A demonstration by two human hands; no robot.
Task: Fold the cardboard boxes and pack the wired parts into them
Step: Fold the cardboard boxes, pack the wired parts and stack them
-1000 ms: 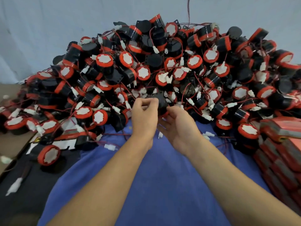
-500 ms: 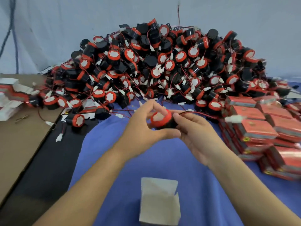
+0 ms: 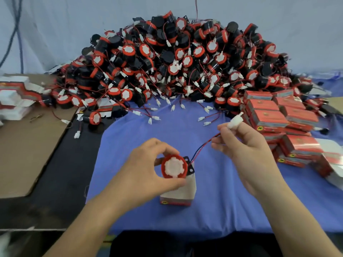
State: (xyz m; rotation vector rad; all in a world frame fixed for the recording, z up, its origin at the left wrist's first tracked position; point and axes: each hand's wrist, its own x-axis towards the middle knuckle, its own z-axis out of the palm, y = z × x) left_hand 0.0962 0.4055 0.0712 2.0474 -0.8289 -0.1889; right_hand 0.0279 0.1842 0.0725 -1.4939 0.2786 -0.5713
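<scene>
Red-capped part (image 3: 174, 166) is being gripped over a box (image 3: 179, 194) by left hand (image 3: 144, 171) fingers (image 3: 157, 144); its plug (image 3: 234, 122) is being pinched by right hand (image 3: 246, 145) fingers.

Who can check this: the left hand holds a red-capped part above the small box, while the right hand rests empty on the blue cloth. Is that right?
Not quite. In the head view the right hand is not empty: it pinches the white wire connector, raised above the cloth. The rest holds.
</scene>
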